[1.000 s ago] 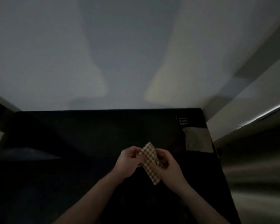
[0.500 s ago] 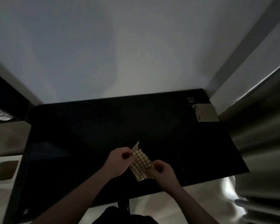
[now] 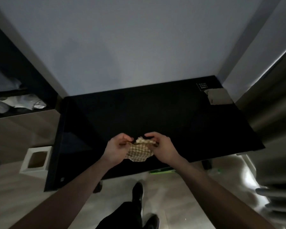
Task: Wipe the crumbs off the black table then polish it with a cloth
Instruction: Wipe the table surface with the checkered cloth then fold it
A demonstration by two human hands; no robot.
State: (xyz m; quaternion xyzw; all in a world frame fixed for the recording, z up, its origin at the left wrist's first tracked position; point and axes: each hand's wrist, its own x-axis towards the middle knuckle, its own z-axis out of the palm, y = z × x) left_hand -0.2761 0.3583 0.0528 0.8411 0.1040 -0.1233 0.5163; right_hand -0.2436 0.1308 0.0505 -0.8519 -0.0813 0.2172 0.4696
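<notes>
A small tan checkered cloth (image 3: 138, 152) hangs between my two hands above the near half of the black table (image 3: 155, 113). My left hand (image 3: 116, 147) pinches its upper left edge. My right hand (image 3: 162, 148) pinches its upper right edge with fingers curled over the top. The cloth is partly spread, its lower part drooping toward the tabletop. The room is dim and no crumbs can be made out on the dark surface.
A second pale cloth or paper (image 3: 218, 97) lies at the table's far right corner beside a small white printed label (image 3: 202, 86). A white square bin (image 3: 37, 160) stands on the floor left of the table. My dark shoes (image 3: 138, 192) are below the near edge. A wall backs the table.
The view has pulled back and tilted down, showing the floor and my feet. My hands have spread the folded cloth wider, holding it by its top edge.
</notes>
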